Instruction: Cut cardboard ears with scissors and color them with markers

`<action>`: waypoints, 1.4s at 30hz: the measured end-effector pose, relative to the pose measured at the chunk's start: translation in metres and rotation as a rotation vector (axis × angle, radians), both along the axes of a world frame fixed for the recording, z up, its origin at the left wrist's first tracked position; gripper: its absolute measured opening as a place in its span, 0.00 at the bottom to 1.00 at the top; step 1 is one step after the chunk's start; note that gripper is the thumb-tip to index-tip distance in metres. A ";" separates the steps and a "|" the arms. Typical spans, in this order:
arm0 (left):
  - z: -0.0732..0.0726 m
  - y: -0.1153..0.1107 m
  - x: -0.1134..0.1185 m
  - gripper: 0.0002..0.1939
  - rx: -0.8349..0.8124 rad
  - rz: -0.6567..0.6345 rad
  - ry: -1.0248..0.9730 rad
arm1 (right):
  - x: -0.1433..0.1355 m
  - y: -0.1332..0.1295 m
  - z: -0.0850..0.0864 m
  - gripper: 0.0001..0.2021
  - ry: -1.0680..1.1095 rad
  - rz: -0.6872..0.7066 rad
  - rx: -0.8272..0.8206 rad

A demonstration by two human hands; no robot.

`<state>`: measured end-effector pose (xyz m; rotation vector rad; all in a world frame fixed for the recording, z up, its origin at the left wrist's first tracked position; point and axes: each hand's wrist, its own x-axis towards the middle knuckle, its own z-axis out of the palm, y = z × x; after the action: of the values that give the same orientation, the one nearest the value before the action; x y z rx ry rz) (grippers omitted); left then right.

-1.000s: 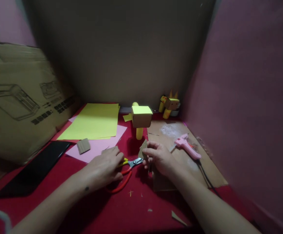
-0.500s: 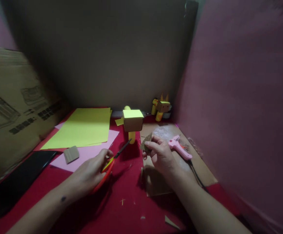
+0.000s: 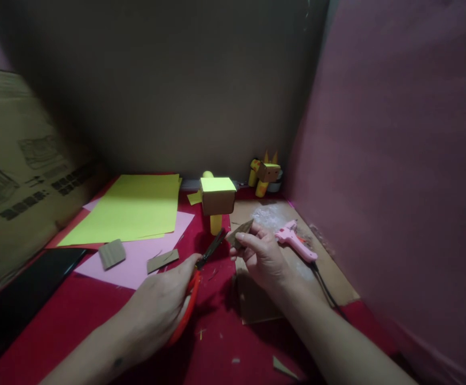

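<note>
My left hand [image 3: 164, 299] is closed around the handles of red-handled scissors [image 3: 188, 307]. Their dark blades point up and to the right, and the tips are near a small pointed cardboard piece [image 3: 241, 233]. Pinched between thumb and fingers, that piece is in my right hand [image 3: 263, 254]. Just behind the blades stands a cardboard box figure [image 3: 218, 202] with a yellow top and a yellow leg. A squarish cardboard piece [image 3: 111, 254] and a narrow cardboard strip [image 3: 163, 261] lie on pink paper [image 3: 131, 270] to the left.
Yellow sheets [image 3: 129, 208] lie at the back left, near a black flat object [image 3: 28, 299]. A pink glue gun [image 3: 295, 240] with a cable rests on a cardboard sheet [image 3: 337, 278] at right. Behind it stands a horned yellow figure [image 3: 268, 173]. Scraps dot the red cloth [image 3: 217, 358].
My left hand and the scissors have moved right, bringing the blades close to the held cardboard piece. The narrow strip on the pink paper has come into view.
</note>
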<state>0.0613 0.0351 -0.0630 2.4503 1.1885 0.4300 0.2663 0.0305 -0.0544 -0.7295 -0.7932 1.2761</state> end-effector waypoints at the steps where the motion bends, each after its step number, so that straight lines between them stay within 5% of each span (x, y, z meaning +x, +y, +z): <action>1: 0.000 0.000 0.000 0.23 -0.013 -0.003 0.030 | 0.000 0.000 0.000 0.06 0.004 0.003 0.004; 23: 0.018 -0.014 0.009 0.18 -0.106 0.023 0.112 | -0.010 -0.001 -0.010 0.07 0.026 0.102 0.019; 42: 0.015 -0.009 0.010 0.21 -0.101 0.016 0.320 | -0.011 0.000 -0.014 0.08 0.053 0.138 -0.039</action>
<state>0.0711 0.0260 -0.0479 2.4854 1.3175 -0.0218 0.2555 0.0301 -0.0688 -0.6787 -0.7887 1.4330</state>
